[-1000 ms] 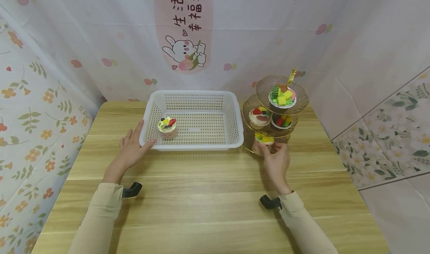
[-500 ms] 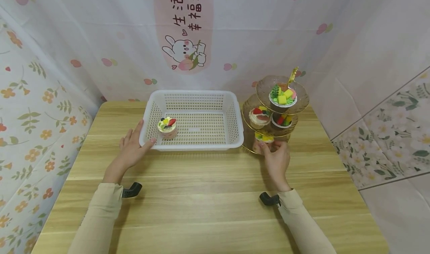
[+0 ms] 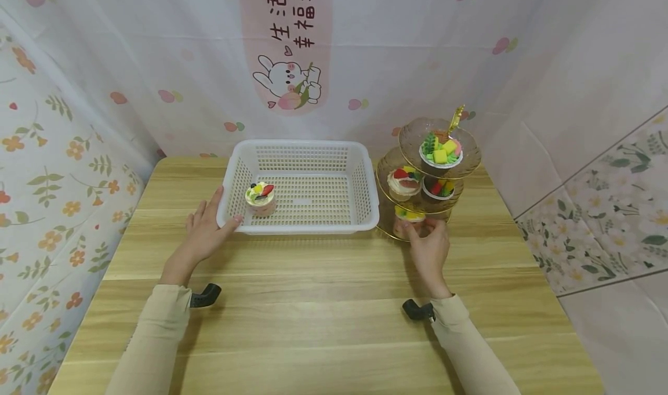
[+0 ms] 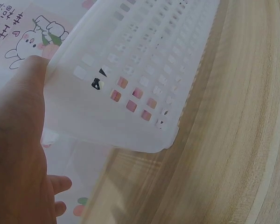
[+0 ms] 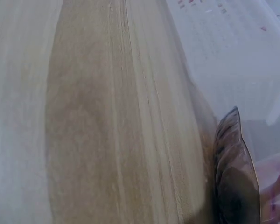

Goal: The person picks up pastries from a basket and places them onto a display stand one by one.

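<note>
My left hand [image 3: 205, 227] holds the front left corner of a white plastic basket [image 3: 300, 229], with the thumb over the rim and the other fingers along the outer left side. Inside the basket, at its left, sits a small clear dessert cup [image 3: 260, 199] topped with cream and fruit. My right hand [image 3: 431, 251] pinches another dessert cup [image 3: 409, 216], topped with yellow pieces, on the bottom tier of a gold-rimmed three-tier stand [image 3: 386, 228]. In the right wrist view the edge of a tier [image 5: 235, 172] shows beside the fingers [image 5: 275, 191].
The middle tier bears a cream cupcake [image 3: 403, 182] and a fruit-topped cup [image 3: 438, 189]. On the top tier is a dark cup [image 3: 440, 152] with green and yellow topping, beside the gold handle [image 3: 456, 119]. Patterned curtains [image 3: 198, 64] hang behind the wooden table [image 3: 323, 314].
</note>
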{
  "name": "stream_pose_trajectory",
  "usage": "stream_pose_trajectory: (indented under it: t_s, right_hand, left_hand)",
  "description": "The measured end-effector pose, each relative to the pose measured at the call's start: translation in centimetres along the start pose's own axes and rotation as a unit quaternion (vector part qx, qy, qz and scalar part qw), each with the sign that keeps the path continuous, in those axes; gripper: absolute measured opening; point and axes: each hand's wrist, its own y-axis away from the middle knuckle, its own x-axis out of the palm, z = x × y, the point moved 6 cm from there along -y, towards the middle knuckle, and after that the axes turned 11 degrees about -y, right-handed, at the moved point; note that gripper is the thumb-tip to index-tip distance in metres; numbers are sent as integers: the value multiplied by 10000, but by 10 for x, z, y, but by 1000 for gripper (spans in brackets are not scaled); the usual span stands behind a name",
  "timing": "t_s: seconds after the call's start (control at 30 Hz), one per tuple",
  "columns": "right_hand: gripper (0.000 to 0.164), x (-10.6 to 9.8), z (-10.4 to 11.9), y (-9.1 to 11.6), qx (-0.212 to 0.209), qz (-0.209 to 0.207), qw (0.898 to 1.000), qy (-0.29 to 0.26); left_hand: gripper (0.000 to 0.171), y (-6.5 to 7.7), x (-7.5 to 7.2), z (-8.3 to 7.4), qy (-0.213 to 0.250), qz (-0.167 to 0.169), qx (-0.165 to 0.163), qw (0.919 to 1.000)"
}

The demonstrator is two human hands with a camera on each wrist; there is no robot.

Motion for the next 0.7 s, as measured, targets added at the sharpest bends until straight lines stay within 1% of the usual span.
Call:
stream_pose_trajectory:
  t_s: [0.2, 0.37, 0.47, 0.7]
  right_hand:
    - [56, 0, 1, 2, -37, 187, 9997, -124]
    - [56, -2, 1, 3, -123, 222, 9995, -183]
    - [54, -3, 2, 3, -208, 154, 9996, -123]
    - [51, -8, 1, 4, -364, -240, 9990, 63]
  left_hand:
    - [90, 1, 0, -1, -9, -8, -3, 10000]
    - [90, 1, 0, -2, -20, 3, -8, 10000]
    - [90, 1, 0, -1, -23, 16, -6, 10000]
    - [90, 0, 0, -2, -10, 16, 12, 10000]
